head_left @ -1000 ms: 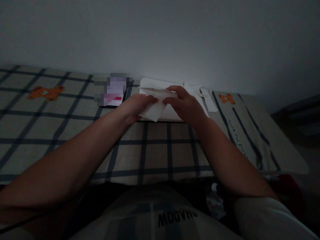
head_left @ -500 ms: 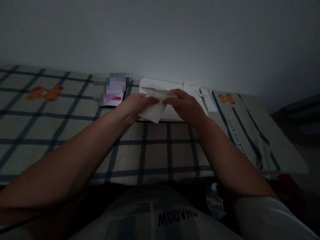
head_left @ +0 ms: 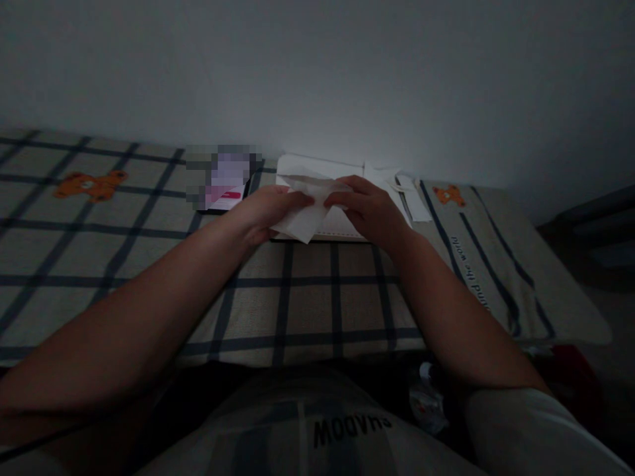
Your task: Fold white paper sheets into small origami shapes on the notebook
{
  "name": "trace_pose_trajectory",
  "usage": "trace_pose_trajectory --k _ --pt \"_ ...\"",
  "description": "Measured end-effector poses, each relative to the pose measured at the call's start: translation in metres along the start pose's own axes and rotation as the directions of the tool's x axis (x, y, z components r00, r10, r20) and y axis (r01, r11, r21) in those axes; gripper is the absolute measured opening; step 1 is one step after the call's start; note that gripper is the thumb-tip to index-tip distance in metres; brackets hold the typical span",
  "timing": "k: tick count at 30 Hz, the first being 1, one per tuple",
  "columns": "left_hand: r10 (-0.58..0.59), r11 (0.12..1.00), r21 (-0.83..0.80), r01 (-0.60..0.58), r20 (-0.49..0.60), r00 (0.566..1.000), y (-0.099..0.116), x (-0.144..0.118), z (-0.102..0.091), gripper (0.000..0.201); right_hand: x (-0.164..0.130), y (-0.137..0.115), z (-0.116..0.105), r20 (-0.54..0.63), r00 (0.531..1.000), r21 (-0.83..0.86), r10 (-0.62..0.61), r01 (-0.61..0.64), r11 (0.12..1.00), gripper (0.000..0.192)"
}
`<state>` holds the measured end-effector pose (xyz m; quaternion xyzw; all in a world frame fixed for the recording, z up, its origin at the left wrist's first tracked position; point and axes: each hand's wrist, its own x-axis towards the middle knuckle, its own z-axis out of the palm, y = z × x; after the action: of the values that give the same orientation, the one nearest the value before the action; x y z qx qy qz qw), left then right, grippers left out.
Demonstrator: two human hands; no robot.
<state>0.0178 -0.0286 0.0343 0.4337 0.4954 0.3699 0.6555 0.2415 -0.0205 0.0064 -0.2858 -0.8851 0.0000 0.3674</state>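
One white paper [head_left: 304, 221] pinched by fingers of left hand [head_left: 270, 206] and right hand [head_left: 366, 206].
Probably light, easily creased; best held by its edges.

Phone [head_left: 232, 198] on checked cloth [head_left: 308, 311]; bottle [head_left: 427, 404] below.

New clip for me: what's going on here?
A person holds a thin piece of white paper in both hands, the left hand at one side and the right hand at the other. It is over white pages on a checked cloth. A lit phone lies left of the pages.
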Motion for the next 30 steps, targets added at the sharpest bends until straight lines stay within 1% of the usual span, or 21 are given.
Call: trace_pose_trajectory --k 3,8,13,15,18,23,27,30 --pt "-0.013 1.0 -0.014 0.013 0.046 0.999 0.001 0.0 -0.002 0.005 0.0 -0.002 -0.001 -0.011 1.0 0.005 -0.007 0.007 1.0 0.031" --pt "-0.032 0.999 -0.019 0.034 0.095 0.995 0.002 0.001 -0.005 0.01 0.0 -0.005 -0.003 0.0 1.0 0.022 -0.017 0.017 1.0 0.029" --pt "-0.03 0.998 -0.05 0.034 0.078 0.996 0.0 0.002 -0.005 0.011 0.0 -0.005 -0.002 0.016 1.0 0.019 0.0 0.0 1.0 0.029" --pt "-0.026 0.999 -0.041 0.029 0.067 0.997 -0.001 0.002 -0.004 0.011 0.001 -0.004 -0.002 0.026 1.0 0.017 0.009 -0.009 1.0 0.028" --pt "-0.006 1.0 -0.009 0.006 0.057 0.998 -0.003 0.003 -0.004 0.015 0.001 -0.005 -0.002 0.041 0.999 0.03 0.009 -0.01 1.0 0.028" --pt "0.04 0.999 0.022 -0.04 -0.015 0.999 -0.005 0.003 -0.002 0.017 0.0 -0.003 0.0 0.03 1.0 0.048 0.001 -0.002 0.999 0.032" --pt "0.115 0.993 0.015 -0.114 -0.066 0.991 -0.006 0.003 0.0 0.015 -0.002 -0.002 -0.002 -0.023 1.0 0.041 -0.016 0.017 0.999 0.035" --pt "0.196 0.98 0.08 -0.185 -0.167 0.966 -0.01 0.003 0.0 0.015 -0.002 -0.007 -0.004 -0.049 0.998 0.106 0.037 -0.032 0.994 0.028"
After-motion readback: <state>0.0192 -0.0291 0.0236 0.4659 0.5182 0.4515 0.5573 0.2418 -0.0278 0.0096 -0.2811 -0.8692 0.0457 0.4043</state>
